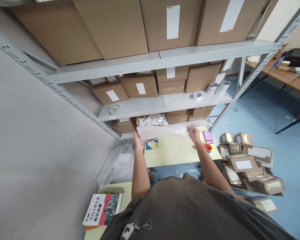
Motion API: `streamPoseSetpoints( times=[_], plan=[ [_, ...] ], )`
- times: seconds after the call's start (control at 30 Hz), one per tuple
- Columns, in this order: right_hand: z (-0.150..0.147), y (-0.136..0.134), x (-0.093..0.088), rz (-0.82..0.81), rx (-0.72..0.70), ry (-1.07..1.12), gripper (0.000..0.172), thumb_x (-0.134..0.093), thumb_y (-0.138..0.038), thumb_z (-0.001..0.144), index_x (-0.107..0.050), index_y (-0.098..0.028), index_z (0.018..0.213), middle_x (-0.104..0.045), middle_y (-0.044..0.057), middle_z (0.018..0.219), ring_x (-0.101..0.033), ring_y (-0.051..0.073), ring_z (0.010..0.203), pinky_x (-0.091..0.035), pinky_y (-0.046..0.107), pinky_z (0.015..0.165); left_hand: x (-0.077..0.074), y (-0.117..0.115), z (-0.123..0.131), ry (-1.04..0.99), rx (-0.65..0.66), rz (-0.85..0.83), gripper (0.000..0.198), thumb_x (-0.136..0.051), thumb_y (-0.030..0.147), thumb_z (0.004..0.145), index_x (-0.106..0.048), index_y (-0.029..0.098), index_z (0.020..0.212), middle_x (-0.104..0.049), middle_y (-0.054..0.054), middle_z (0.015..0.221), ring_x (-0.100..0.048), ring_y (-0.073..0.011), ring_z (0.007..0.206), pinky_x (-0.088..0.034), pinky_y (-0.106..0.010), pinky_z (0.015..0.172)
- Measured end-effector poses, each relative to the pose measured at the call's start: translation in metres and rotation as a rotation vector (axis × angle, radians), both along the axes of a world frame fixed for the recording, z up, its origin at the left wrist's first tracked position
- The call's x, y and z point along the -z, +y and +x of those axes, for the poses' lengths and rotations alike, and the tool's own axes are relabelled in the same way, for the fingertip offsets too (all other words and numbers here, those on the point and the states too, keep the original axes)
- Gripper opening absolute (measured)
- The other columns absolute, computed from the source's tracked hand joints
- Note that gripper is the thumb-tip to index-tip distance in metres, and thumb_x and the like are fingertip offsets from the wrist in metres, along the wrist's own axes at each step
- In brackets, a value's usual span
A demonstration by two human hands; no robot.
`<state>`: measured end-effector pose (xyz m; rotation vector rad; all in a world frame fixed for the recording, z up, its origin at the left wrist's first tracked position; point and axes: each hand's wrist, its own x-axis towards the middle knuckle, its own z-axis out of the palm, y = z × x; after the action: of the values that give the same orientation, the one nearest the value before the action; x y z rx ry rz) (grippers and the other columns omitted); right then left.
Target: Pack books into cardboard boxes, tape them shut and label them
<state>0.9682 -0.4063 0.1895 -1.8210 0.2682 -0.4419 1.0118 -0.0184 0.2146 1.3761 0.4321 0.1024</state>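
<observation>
A translucent white sheet [162, 130], thin like plastic or foam wrap, is stretched between my two hands above the pale yellow table [175, 151]. My left hand [139, 141] holds its left edge, with the thumb raised and the fingers partly behind the sheet. At the other end, my right hand [194, 134] pinches the gathered right corner. A blue and yellow book [152, 143] lies on the table, just right of my left hand. Beside my right wrist are orange-handled scissors [208, 147], and behind them a pinkish-purple item [208, 137].
Grey metal shelving [185, 55] stands in front, loaded with cardboard boxes [138, 85] and tape rolls [197, 96]. Packed boxes [245, 165] are piled on the right. To the left are a clear plastic bag [117, 165] and a book stack [103, 209] beside the wall.
</observation>
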Motion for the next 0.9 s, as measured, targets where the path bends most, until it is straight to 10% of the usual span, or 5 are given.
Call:
streamPoseSetpoints(
  times=[0.33, 0.9],
  plan=[
    [0.027, 0.002, 0.003, -0.329, -0.044, -0.007, 0.053, -0.047, -0.067, 0.1, -0.072, -0.02, 0.107, -0.078, 0.013, 0.096, -0.07, 0.027, 0.083, -0.054, 0.037, 0.084, 0.057, 0.049, 0.026, -0.055, 0.021, -0.036, 0.045, -0.098, 0.045, 0.063, -0.08, 0.017, 0.092, -0.081, -0.006, 0.09, -0.075, -0.0194, 0.083, -0.061, -0.031, 0.083],
    [-0.011, 0.0, 0.142, -0.767, 0.049, 0.864, 0.048, -0.033, -0.049, 0.117, -0.067, -0.018, 0.13, -0.077, 0.016, 0.099, -0.07, 0.027, 0.088, -0.042, 0.031, 0.08, 0.223, 0.042, -0.039, 0.369, 0.093, 0.376, 0.027, -0.076, 0.039, 0.079, -0.078, 0.016, 0.093, -0.076, -0.006, 0.076, -0.073, -0.0175, 0.068, -0.058, -0.026, 0.065]
  ],
)
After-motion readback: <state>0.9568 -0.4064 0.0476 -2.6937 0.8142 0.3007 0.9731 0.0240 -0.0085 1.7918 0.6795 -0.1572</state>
